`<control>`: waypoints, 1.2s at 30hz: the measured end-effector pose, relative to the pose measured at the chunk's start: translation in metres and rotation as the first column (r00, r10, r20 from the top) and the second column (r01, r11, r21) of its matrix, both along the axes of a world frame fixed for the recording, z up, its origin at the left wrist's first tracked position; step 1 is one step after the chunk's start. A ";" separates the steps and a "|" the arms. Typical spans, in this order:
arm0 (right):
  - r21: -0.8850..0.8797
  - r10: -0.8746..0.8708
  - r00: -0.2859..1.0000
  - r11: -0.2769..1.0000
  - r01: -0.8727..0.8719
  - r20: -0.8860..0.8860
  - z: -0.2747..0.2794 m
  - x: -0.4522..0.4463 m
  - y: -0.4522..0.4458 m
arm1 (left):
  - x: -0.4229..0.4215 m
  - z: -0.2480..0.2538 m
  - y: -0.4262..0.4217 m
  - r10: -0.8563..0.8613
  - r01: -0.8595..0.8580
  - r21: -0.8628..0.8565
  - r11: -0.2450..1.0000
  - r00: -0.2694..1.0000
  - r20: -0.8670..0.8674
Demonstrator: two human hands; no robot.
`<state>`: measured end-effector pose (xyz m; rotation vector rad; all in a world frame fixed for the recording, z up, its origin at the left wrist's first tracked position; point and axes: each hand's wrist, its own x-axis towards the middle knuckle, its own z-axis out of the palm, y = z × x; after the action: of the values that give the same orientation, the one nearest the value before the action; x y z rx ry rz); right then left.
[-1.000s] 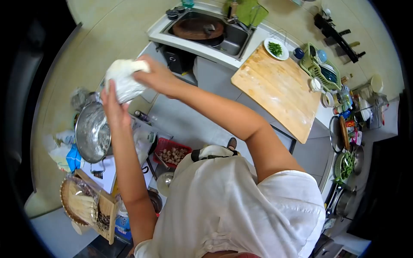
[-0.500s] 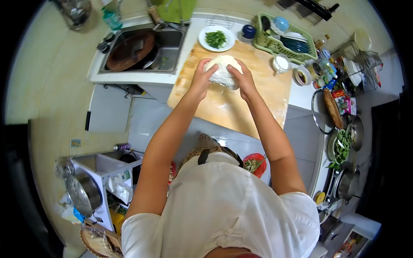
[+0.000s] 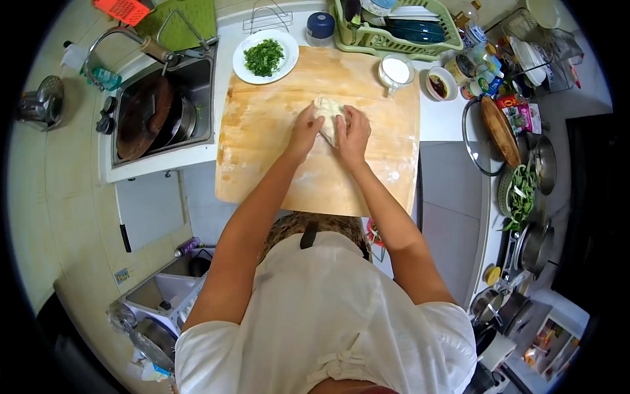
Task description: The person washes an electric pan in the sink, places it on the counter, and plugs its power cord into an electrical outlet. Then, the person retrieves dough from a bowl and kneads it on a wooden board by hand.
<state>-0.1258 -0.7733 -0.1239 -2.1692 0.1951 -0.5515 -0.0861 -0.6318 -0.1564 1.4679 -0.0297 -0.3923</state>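
Observation:
A lump of pale dough [image 3: 327, 113] lies on the floured wooden board [image 3: 262, 177], near its middle. My left hand [image 3: 305, 131] is wrapped round the dough's left side, thumb pressed on top. On the other side my right hand [image 3: 353, 133] grips it with curled fingers. The dough's underside and part of its edges are hidden by my hands. Beyond the hands, toward the back left, a white plate [image 3: 289, 66] holds chopped green herbs [image 3: 264, 57]. A glass cup of white powder [image 3: 395, 70] stands at the board's far right corner.
To the left, the sink [image 3: 207, 126] holds a large brown round lid or board [image 3: 147, 121] and a pan. A green dish rack [image 3: 453, 34] stands at the back right. Beside it sit a bowl of dark sauce [image 3: 441, 84] and a blue-lidded jar [image 3: 320, 27].
The dough has come down from above the board onto its surface. Its clear wrapping no longer shows, and both hands now press round it. The view has shifted.

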 end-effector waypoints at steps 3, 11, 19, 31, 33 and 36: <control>-0.259 -0.067 0.984 0.960 0.108 0.164 -0.004 0.029 0.009 | 0.001 0.011 0.008 -0.049 0.051 -0.050 0.997 0.998 0.045; -0.644 -0.083 0.991 0.765 -0.005 -0.106 -0.024 0.073 0.039 | 0.005 0.003 0.027 -0.017 -0.082 0.498 0.863 0.981 0.192; -0.566 -0.152 0.967 0.824 0.011 -0.202 -0.041 0.106 0.033 | 0.035 -0.023 0.009 0.218 -0.173 0.180 0.968 0.937 -0.273; 0.001 -0.107 0.958 0.994 0.111 -0.265 0.037 0.027 -0.016 | -0.031 0.021 -0.018 -0.319 -0.388 0.621 0.681 0.607 0.728; -0.186 -0.100 0.992 0.979 0.084 -0.081 0.021 0.016 -0.010 | -0.031 0.019 -0.019 -0.403 -0.414 0.629 0.658 0.513 0.758; -0.448 0.088 0.991 0.885 -0.126 -0.104 -0.008 0.015 -0.017 | -0.028 0.015 -0.017 -0.403 -0.349 0.665 0.660 0.583 0.705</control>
<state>-0.1112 -0.7906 -0.1317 -2.6426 -0.0169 -0.4799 -0.1144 -0.6487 -0.1418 2.4139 -0.7460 0.3877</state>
